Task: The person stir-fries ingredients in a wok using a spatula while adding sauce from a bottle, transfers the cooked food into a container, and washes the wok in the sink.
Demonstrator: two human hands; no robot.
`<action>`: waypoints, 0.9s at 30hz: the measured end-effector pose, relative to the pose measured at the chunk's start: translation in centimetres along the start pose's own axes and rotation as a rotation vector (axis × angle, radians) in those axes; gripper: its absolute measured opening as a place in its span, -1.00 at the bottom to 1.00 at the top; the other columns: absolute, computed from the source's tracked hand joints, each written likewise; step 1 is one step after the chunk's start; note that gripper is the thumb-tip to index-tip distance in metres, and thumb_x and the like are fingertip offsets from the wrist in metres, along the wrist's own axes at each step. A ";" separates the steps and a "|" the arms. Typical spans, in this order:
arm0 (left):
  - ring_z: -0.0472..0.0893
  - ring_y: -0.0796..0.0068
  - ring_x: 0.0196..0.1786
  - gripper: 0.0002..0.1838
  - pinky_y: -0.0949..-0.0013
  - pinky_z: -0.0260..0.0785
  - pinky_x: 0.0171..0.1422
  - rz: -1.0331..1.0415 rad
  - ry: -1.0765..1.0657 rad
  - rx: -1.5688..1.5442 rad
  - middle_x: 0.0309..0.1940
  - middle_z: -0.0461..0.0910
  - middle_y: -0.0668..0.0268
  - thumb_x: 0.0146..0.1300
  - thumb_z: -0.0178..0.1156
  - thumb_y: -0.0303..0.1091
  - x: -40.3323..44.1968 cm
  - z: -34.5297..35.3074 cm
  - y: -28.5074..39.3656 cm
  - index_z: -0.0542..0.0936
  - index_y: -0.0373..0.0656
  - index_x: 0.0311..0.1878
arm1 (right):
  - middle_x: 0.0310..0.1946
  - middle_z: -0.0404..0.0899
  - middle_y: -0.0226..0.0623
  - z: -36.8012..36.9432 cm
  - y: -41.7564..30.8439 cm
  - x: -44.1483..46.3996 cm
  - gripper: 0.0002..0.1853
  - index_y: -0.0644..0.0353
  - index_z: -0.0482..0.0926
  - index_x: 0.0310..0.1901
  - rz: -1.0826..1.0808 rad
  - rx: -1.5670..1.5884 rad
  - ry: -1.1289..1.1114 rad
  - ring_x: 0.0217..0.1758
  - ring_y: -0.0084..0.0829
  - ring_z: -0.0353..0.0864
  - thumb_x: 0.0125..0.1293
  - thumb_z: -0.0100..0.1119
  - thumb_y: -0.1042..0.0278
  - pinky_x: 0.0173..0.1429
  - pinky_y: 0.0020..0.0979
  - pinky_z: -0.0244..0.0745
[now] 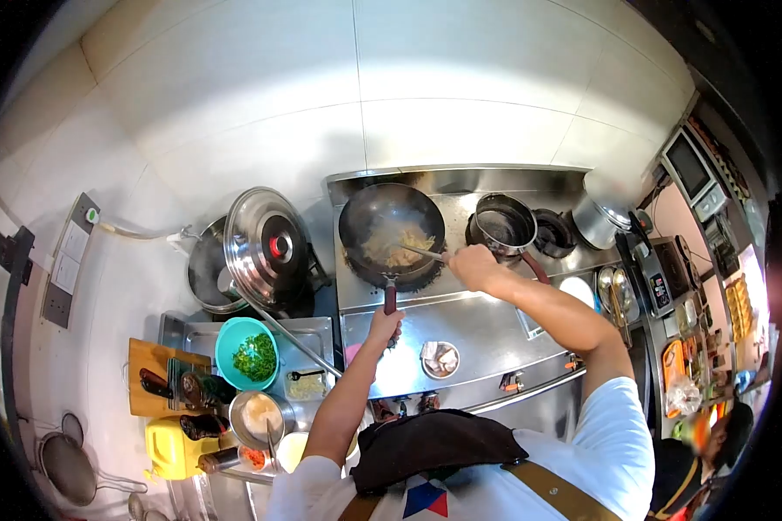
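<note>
A dark wok (389,205) stands on the stove with pale, browned strips of food (415,240) in its bowl. My left hand (385,326) is closed round the wok's reddish-brown handle (390,300). Over the wok's right rim, my right hand (473,267) grips a thin long-handled cooking utensil (424,252). Its far end reaches into the food, and its head is too small to make out. On the steel counter in front of the stove, to the right of my left hand, sits a small bowl of pale pieces (440,359).
Right of the wok are a dark saucepan (505,224) and a tall steel pot (601,219). A large shiny lid (269,246) leans at the left. Nearby are a turquoise bowl (226,349) of chopped greens and a cutting board (139,376). Another person (674,469) is at lower right.
</note>
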State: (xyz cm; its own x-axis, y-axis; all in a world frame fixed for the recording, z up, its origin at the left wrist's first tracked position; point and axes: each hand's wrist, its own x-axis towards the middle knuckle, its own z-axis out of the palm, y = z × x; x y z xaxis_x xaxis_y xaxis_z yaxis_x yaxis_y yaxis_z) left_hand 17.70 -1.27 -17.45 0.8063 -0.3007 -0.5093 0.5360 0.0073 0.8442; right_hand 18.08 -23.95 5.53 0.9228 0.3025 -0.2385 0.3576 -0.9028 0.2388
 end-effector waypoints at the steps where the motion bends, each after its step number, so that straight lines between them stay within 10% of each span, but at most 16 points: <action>1: 0.44 0.55 -0.66 -0.76 0.39 0.28 -0.65 0.002 0.011 0.010 -0.56 0.46 0.38 0.27 0.30 -0.31 -0.3 0.1 0.0 0.44 -0.16 -0.16 | -0.30 0.74 -0.13 0.5 0.4 0.4 -0.72 0.17 0.69 -0.02 0.031 0.096 -0.056 -0.19 -0.10 0.77 0.32 0.09 0.34 -0.17 -0.09 0.64; 12: 0.44 0.55 -0.64 -0.70 0.39 0.26 -0.65 0.102 0.064 0.128 -0.48 0.46 0.35 0.33 0.27 -0.28 -1.4 0.8 -0.9 0.39 -0.19 -0.06 | -0.25 0.77 -0.14 -10.8 5.0 1.4 -0.85 0.13 0.78 -0.33 0.074 -0.164 -0.148 -0.14 -0.13 0.78 0.02 0.32 0.38 -0.12 -0.15 0.65; 20: 0.50 0.51 -0.62 -0.65 0.37 0.34 -0.60 0.111 0.086 0.172 -0.54 0.49 0.33 0.28 0.28 -0.27 -2.0 0.6 -0.1 0.41 -0.24 -0.03 | -0.15 0.76 -0.11 -8.5 6.0 5.9 -0.72 0.17 0.77 -0.14 0.101 0.027 -0.105 -0.09 -0.04 0.76 0.12 0.21 0.38 -0.04 -0.11 0.64; 27: 0.47 0.55 -0.63 -0.71 0.40 0.29 -0.63 0.128 0.086 0.166 -0.51 0.47 0.36 0.33 0.29 -0.28 -2.3 0.9 -0.2 0.40 -0.19 -0.09 | -0.49 0.63 -0.03 -8.9 7.7 10.9 -0.86 0.32 0.70 -0.43 0.066 0.104 -0.407 -0.40 -0.13 0.63 -0.04 0.21 0.49 -0.33 -0.09 0.47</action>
State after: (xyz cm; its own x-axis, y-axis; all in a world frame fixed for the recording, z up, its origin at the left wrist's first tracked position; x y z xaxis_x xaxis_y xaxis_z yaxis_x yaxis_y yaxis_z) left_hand 15.53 -1.39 -16.25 0.8874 -0.2250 -0.4024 0.3848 -0.1192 0.9153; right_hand 32.19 -24.90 13.14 0.8040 0.1161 -0.5831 0.2636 -0.9487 0.1746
